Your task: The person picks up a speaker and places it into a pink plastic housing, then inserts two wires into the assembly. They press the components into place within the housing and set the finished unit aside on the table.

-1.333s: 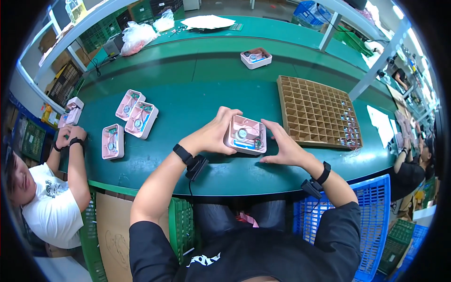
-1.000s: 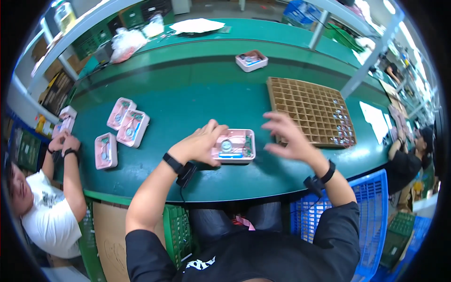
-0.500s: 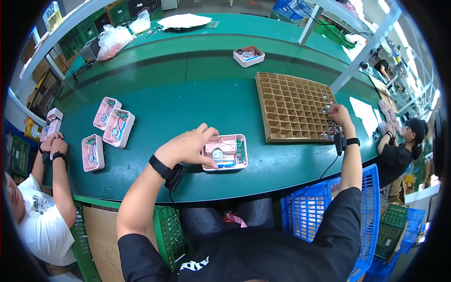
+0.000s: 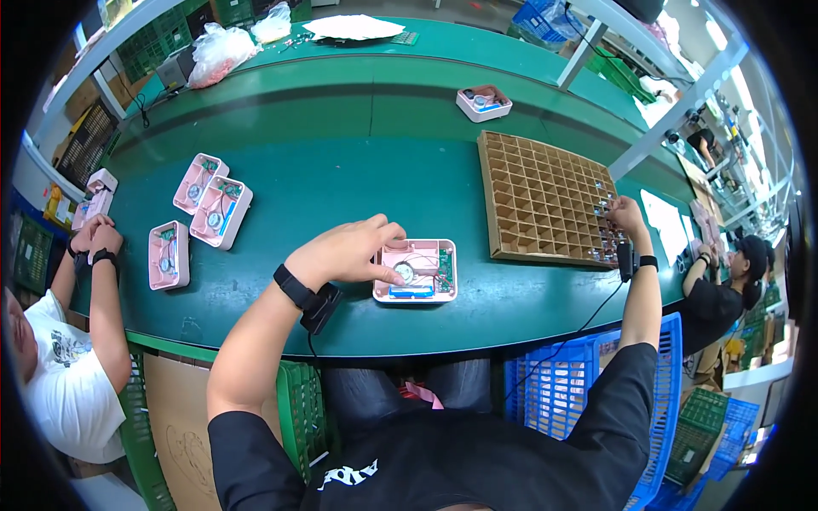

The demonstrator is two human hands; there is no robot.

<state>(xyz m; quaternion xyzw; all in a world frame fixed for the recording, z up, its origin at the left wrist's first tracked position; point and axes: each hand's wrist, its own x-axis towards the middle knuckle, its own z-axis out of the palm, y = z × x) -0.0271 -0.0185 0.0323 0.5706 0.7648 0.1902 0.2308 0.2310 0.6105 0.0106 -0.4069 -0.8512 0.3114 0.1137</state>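
Green tabletop (image 4: 358,170) carries everything, and the open pink case (image 4: 416,270) near its front edge serves as the landmark. Far to the left of that case, a seated person in a white shirt rests both hands together at the tabletop's end, and three more pink cases (image 4: 198,211) lie between that person and the landmark, each open with its parts showing. The left hand (image 4: 345,251) rests on the landmark case's left side, fingers spread and curled over its rim, fingertips touching the small round part inside (a black strap sits on that wrist). To the right of the case lies a brown cardboard grid tray (image 4: 545,200), its cells mostly bare. The right hand (image 4: 626,217) reaches to the tray's far right edge, fingers bent down into the cells there; whether it pinches anything I cannot tell. Behind the case, further back on the tabletop, sits another small pink case (image 4: 483,102).
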